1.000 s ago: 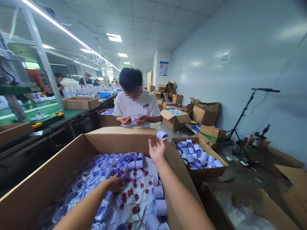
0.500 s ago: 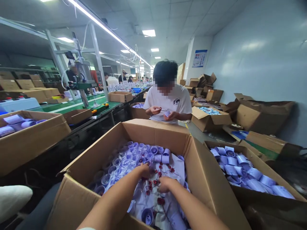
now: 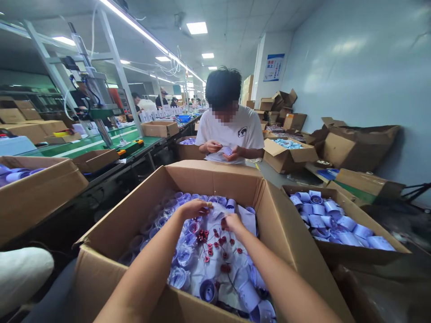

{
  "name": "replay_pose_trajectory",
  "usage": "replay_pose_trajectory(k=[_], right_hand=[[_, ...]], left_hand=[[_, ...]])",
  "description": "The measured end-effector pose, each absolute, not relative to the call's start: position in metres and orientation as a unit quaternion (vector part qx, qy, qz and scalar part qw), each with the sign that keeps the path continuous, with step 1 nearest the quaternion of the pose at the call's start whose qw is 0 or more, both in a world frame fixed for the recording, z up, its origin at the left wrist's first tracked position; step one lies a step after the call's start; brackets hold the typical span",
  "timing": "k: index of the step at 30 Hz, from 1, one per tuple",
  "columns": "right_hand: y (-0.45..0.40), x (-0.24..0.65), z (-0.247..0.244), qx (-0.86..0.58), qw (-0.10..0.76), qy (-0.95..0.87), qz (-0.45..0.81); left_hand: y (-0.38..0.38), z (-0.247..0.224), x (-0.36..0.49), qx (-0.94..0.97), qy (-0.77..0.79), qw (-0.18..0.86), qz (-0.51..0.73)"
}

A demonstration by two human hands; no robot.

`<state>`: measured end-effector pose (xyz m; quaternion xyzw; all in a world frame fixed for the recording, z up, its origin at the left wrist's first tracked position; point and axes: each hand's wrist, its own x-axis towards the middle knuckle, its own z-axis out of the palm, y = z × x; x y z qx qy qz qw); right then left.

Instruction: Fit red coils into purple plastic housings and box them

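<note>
My left hand [image 3: 195, 208] is over the back part of a big open cardboard box [image 3: 111, 287], its fingers pinched together. Facing it from the right, my right hand [image 3: 234, 223] has its fingers curled closed. Between them is a pale, crinkled, film-like patch [image 3: 218, 211]; what each hand grips is hidden. Below the hands, small dark-red round parts with thin wires [image 3: 215, 244] lie on a whitish sheet [image 3: 202, 273]. Purple cups [image 3: 180, 278], several in clear plastic wrap, fill the box around the sheet.
Across the box a co-worker in a white shirt [image 3: 251, 128] holds a small purple cup [image 3: 229, 152]. On the right stands a box of purple cups [image 3: 402, 244], on the left another carton [image 3: 40, 193]. A green conveyor bench [image 3: 148, 146] runs along the left.
Both hands have moved up and away over the sheet, toward the box's back. The pale film-like patch now shows between them. The view has shifted slightly.
</note>
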<state>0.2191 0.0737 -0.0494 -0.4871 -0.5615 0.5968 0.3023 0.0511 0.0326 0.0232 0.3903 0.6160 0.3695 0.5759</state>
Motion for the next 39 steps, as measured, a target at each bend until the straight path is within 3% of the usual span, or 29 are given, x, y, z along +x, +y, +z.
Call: replay_pose_trajectory(k=[7,13,21,31,39], right_hand=[[0.074,0.224,-0.008,-0.402,0.370,-0.400,0.736],[0.065,0.217,0.012,-0.334,0.391,-0.333,0.790],[0.065,0.223,0.027,-0.345,0.433,-0.271,0.787],[0.067,0.225,0.033,-0.302,0.490,-0.326,0.750],[0.069,0.233,0.046,-0.312,0.478,-0.392,0.722]], left_hand=[[0.027,0.042,0.062,0.333,0.542,0.619,0.460],[0.028,0.051,0.073,0.321,0.517,0.584,0.537],[0.034,0.043,0.075,0.339,0.585,0.460,0.576],[0.032,0.047,0.089,0.403,0.476,0.569,0.536],[0.033,0.049,0.088,0.489,0.545,0.447,0.514]])
